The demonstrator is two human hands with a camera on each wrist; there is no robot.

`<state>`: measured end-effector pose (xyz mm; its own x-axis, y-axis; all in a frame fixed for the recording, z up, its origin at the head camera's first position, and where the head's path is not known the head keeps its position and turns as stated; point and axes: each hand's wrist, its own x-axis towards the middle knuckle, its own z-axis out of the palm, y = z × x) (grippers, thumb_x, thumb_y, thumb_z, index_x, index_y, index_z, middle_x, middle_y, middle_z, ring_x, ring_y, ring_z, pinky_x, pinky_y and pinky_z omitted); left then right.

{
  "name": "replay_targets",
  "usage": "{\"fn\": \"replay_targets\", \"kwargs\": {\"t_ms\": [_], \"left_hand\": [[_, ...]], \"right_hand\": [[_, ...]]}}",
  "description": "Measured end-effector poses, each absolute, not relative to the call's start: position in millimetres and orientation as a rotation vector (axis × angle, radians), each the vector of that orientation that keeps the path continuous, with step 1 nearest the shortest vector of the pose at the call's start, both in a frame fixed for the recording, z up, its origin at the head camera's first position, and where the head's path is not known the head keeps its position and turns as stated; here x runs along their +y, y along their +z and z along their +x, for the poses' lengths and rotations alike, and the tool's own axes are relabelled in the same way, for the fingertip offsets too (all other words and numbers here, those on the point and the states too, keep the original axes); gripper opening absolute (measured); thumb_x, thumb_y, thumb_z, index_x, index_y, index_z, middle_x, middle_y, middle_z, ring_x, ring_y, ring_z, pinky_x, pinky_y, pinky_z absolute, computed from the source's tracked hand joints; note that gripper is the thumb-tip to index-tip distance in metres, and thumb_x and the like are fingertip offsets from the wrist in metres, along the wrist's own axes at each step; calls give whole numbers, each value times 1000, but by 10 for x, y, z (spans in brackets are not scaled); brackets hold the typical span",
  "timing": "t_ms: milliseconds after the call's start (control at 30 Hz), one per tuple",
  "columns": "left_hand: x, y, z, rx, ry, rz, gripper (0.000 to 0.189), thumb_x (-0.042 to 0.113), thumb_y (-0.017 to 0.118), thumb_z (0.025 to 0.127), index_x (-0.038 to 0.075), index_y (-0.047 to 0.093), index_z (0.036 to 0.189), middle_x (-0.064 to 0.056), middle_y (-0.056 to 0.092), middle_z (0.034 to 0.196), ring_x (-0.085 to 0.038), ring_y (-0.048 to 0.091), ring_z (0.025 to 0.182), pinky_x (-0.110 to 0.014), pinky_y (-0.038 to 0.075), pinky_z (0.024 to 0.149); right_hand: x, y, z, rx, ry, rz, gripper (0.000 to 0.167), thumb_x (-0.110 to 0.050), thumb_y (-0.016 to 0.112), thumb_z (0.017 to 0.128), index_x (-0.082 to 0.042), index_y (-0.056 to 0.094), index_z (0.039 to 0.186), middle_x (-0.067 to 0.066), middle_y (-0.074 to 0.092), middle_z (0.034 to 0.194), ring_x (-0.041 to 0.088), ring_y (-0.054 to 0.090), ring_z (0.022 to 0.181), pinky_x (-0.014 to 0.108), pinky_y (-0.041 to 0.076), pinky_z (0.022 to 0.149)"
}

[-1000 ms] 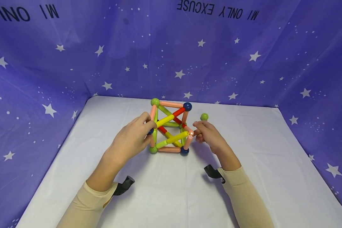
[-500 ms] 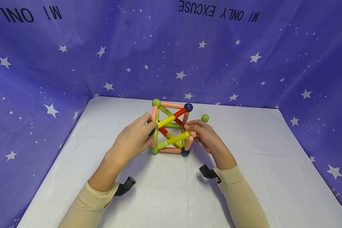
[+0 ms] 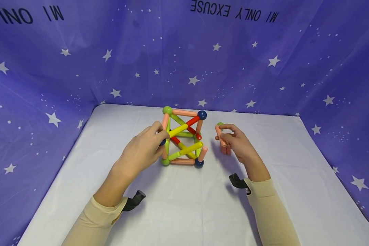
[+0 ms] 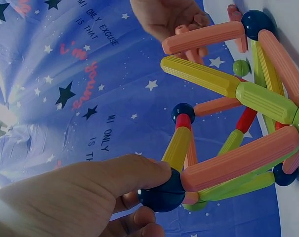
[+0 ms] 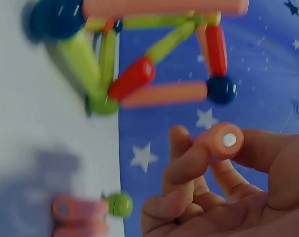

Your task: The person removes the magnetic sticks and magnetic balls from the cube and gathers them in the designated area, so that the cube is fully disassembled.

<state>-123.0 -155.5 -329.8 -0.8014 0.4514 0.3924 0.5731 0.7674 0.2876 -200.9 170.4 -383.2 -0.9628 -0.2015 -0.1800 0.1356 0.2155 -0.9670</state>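
Frame (image 3: 179, 130) rests on white cloth (image 3: 178, 205) before starry curtain (image 3: 172, 61); left hand (image 3: 141, 147) grips it, right hand (image 3: 240, 145) a rod (image 3: 219, 133).

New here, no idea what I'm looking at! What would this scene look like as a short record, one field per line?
Frame: coloured sticks and balls joined together
Left hand: pinches a dark blue ball on the frame
Right hand: holds a detached pink stick
Loose ends: yellow stick and red stick, no ball on either tip
Lying on table: green ball, two pink sticks
Backdrop: purple with stars
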Motion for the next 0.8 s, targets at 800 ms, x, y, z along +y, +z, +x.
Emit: {"fn": "replay_targets", "kwargs": {"t_ms": [800], "left_hand": [[-1550,-3313,-1246,-2668,-551,-788,24,3,78,80,8,69,101,-1,49,101,-15,51,79,-27,48,62]], "right_hand": [[2156,-4240,-2123,2913,-839,30,47,-16,52,94,-6,42,138,22,60,113,32,59,92,44,48,77]]}}
